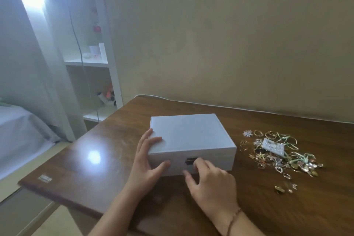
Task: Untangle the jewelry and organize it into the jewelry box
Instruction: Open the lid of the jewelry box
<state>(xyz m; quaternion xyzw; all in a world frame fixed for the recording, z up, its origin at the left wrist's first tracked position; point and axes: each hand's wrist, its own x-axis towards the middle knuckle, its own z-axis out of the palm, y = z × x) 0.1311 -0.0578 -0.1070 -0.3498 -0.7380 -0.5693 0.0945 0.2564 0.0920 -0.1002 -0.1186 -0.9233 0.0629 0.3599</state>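
Observation:
A closed white jewelry box (188, 134) sits in the middle of the dark wooden table (107, 151). My left hand (147, 161) lies against its front left corner, fingers straight on the lid and thumb on the front wall. My right hand (208, 176) is at the box's front, its fingertips touching the small dark metal clasp (190, 160). To the right of the box lies a tangled pile of gold and silver jewelry (277, 153), with rings, hoops, chains and a small white earring card (273, 146).
A few loose pieces (285, 188) lie on the table just in front of the pile. The wall runs close behind the table. A white shelf unit (101, 63) stands at the back left, and a bed (19, 130) sits beyond the table's left edge.

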